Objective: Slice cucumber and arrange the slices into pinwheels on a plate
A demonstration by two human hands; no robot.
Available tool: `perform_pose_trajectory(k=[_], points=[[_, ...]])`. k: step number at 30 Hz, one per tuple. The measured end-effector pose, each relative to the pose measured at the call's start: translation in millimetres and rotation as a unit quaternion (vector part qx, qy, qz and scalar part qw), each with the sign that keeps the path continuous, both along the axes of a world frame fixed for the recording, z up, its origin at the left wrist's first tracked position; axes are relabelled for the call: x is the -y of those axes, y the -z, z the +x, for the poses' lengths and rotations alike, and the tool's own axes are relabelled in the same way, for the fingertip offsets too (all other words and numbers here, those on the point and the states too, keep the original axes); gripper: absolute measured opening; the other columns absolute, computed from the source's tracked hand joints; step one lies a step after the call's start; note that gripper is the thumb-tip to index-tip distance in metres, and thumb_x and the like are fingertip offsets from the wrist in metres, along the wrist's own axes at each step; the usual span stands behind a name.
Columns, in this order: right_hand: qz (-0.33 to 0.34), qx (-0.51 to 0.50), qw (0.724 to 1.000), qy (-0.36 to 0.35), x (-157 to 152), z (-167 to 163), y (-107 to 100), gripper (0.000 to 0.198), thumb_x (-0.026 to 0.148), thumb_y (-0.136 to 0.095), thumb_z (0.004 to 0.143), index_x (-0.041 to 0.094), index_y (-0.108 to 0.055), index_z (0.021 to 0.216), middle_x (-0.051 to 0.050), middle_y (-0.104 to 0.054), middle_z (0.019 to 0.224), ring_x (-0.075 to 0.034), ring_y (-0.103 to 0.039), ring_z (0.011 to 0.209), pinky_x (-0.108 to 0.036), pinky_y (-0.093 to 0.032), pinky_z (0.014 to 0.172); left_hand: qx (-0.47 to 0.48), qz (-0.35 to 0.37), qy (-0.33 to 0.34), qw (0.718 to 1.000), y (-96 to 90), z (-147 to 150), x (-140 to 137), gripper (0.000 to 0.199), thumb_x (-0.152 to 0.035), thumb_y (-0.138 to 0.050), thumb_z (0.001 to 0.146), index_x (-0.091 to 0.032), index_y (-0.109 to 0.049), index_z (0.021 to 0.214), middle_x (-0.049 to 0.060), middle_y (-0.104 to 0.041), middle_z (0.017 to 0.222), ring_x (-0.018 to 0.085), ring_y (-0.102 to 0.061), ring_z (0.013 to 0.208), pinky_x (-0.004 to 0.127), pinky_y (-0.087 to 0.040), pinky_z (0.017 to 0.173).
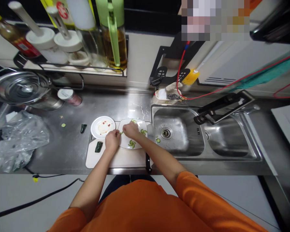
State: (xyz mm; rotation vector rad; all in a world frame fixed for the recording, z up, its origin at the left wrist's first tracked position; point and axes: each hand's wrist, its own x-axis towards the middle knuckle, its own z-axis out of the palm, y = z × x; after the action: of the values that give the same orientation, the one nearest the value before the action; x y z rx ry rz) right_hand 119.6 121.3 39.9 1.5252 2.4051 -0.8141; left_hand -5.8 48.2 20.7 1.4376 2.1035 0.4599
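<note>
Both my hands are over a white squarish plate with fanned groups of green-edged cucumber slices near its edges. At the plate's left rim my left hand is closed in a pinch, with a bit of green cucumber slice at its fingertips. My right hand reaches over the plate with curled fingers; what they hold, if anything, is hidden. To the left, a round white plate carries small red bits. A dark green cucumber chunk lies on the white cutting board under the plates.
A black-handled knife lies at the board's right end, beside the sink. Another cucumber piece is on the steel counter. Plastic bags, a lidded pot and a small can stand left. Bottles line a rack.
</note>
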Motion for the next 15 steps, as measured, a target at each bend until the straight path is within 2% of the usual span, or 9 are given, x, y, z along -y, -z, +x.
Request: perform_pose_trajectory(k=[15], points=[[0.058,-0.024,0.998,-0.021,10,9,7,0.024,0.025,-0.043,0.091,0.020,-0.066,0.092,-0.009,-0.065,0.098,-0.026,-0.043,0.102,-0.036,-0.033,0.079,-0.032,0.017,0.025,0.999,1.0,0,0,0.022,-0.025,-0.050,0.080,-0.017,-0.066,0.093,0.009,-0.066,0.084,0.021,-0.058,0.080,0.031,-0.041,0.075]])
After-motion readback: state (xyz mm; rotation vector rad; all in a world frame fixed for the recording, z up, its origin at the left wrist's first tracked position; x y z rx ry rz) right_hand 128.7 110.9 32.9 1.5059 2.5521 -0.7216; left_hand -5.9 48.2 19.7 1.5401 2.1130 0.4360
